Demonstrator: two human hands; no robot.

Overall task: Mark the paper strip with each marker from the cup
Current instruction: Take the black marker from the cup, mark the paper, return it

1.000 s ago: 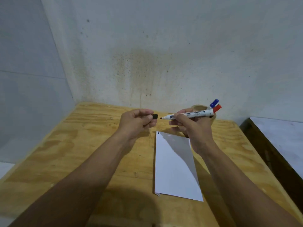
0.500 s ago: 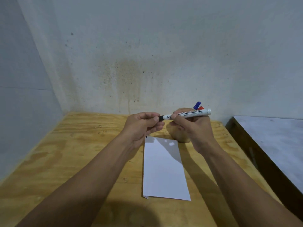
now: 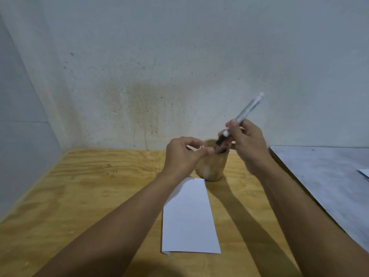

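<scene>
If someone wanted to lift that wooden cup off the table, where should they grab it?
Probably around its bare side wall, low down, coming from the right or front. The wooden cup stands upright on the table, and the marker in the right hand crowds its mouth.

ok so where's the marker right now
In the head view the marker is held tilted in the right hand, black end down over the wooden cup, right of the left hand.

Cup (image 3: 212,166) behind paper strip (image 3: 189,216) on tabletop (image 3: 79,186).
Marker (image 3: 242,114) slanted above the cup's mouth, possibly touching others inside.
</scene>
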